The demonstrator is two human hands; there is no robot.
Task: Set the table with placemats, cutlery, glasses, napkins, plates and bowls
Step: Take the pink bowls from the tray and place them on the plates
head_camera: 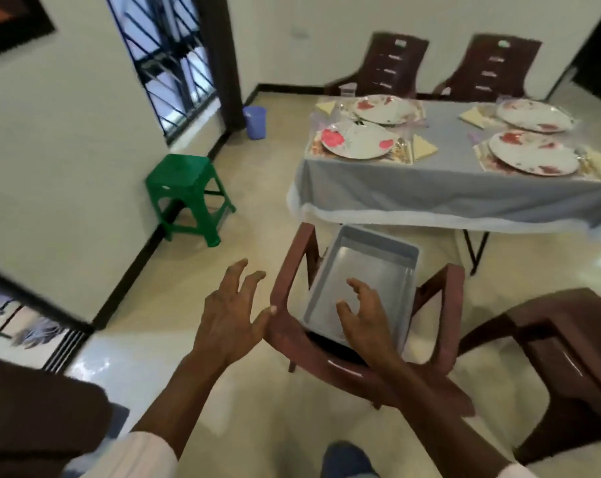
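A table with a grey cloth (447, 188) stands at the upper right. On it lie several white plates with red flowers (357, 139) on patterned placemats (400, 155), with folded yellow napkins (424, 146) beside them. An empty grey tray (364, 267) rests on the seat of a brown plastic chair (292, 270) in front of me. My left hand (232, 317) hovers open, fingers spread, thumb touching the chair's left armrest. My right hand (364, 313) is open above the tray's near end, holding nothing.
A green plastic stool (185, 191) stands by the left wall. A purple bucket (255, 121) sits near the barred window. Two brown chairs (392, 65) stand behind the table, another brown chair (561, 357) at my right. Glossy tile floor lies between.
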